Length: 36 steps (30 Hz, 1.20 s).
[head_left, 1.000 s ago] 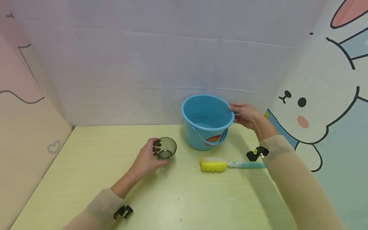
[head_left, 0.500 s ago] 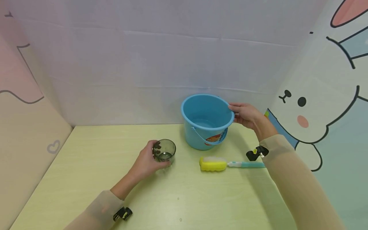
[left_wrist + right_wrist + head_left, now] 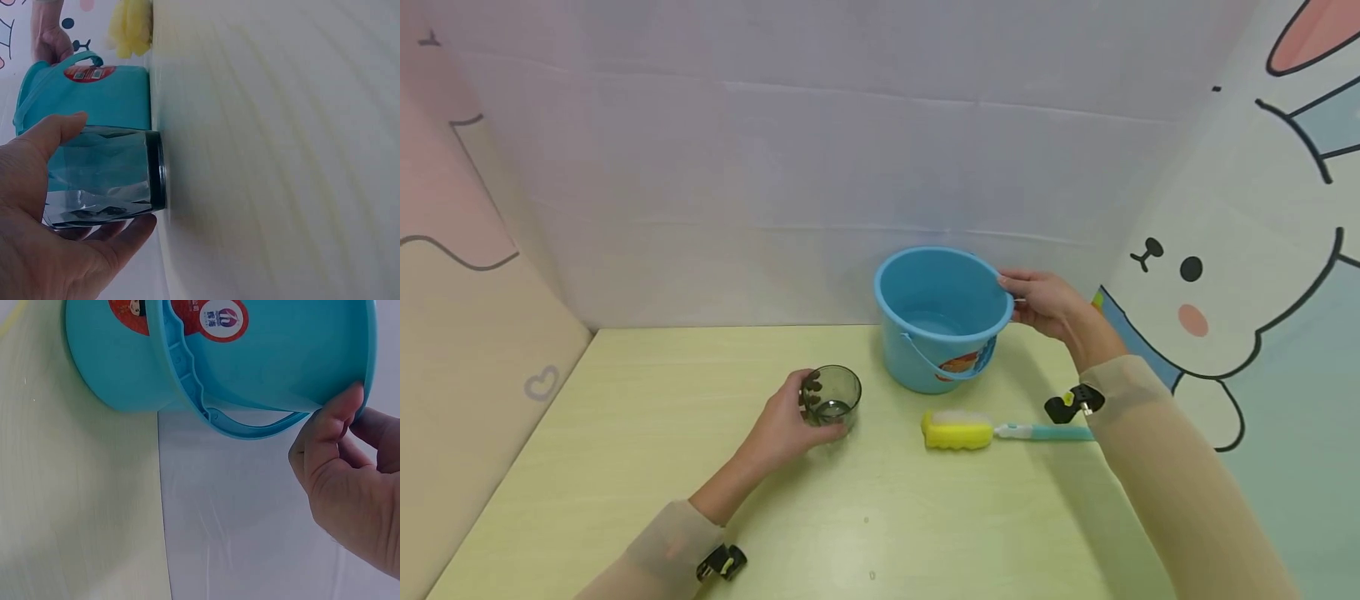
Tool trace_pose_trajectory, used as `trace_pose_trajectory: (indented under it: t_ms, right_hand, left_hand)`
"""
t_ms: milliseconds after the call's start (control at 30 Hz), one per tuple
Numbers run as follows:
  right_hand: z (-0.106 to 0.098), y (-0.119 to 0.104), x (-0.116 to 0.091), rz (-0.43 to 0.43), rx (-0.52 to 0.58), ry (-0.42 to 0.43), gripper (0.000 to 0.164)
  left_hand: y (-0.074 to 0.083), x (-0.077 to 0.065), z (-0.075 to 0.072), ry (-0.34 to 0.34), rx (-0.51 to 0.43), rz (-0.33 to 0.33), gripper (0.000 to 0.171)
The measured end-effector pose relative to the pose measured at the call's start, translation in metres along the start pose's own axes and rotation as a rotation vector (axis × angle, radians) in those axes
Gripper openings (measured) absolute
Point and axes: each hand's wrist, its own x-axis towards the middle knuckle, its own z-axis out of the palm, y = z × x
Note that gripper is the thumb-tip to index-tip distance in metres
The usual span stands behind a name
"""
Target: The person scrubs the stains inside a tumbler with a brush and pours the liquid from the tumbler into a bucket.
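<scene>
A smoky, see-through drinking glass (image 3: pixel 837 385) stands upright in my left hand (image 3: pixel 784 429), the thumb on its near side and the fingers round the far side. In the left wrist view the thick base of the glass (image 3: pixel 156 172) is right at the tabletop. My right hand (image 3: pixel 1047 304) pinches the rim of a blue plastic bucket (image 3: pixel 906 350) on its right side. The bucket's handle (image 3: pixel 178 369) hangs down over a red label. Inside the bucket only bare blue wall and bottom show.
A sponge brush with a yellow and white head (image 3: pixel 957 430) and a teal handle (image 3: pixel 1060 432) lies in front of the bucket, its end hidden by the right sleeve. The pale wooden table (image 3: pixel 647 400) meets a white back wall (image 3: pixel 737 275) right behind the bucket.
My left hand has lowered the glass slightly toward the table. The right hand's pinch on the bucket rim and the bucket's place are unchanged.
</scene>
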Motion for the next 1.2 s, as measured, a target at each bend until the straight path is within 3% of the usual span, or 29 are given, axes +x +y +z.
trace_pose_trajectory:
  t_ms: [367,800,1033,1200]
  right_hand:
    - [0.0,0.001,-0.005,-0.032,-0.068,-0.007,0.06]
    - [-0.004,0.004,-0.01,-0.085,-0.133,-0.02,0.062]
    - [-0.004,0.008,-0.016,-0.138,-0.26,-0.014,0.074]
    - [-0.004,0.014,-0.021,-0.189,-0.334,0.031,0.073]
  left_hand:
    - [0.0,-0.005,-0.002,-0.017,-0.043,0.007,0.106]
    - [-0.001,-0.009,-0.013,0.001,-0.017,-0.008,0.115]
    - [0.002,-0.012,-0.022,0.03,-0.011,0.013,0.104]
    - [0.005,-0.012,-0.028,0.064,0.003,0.048,0.095]
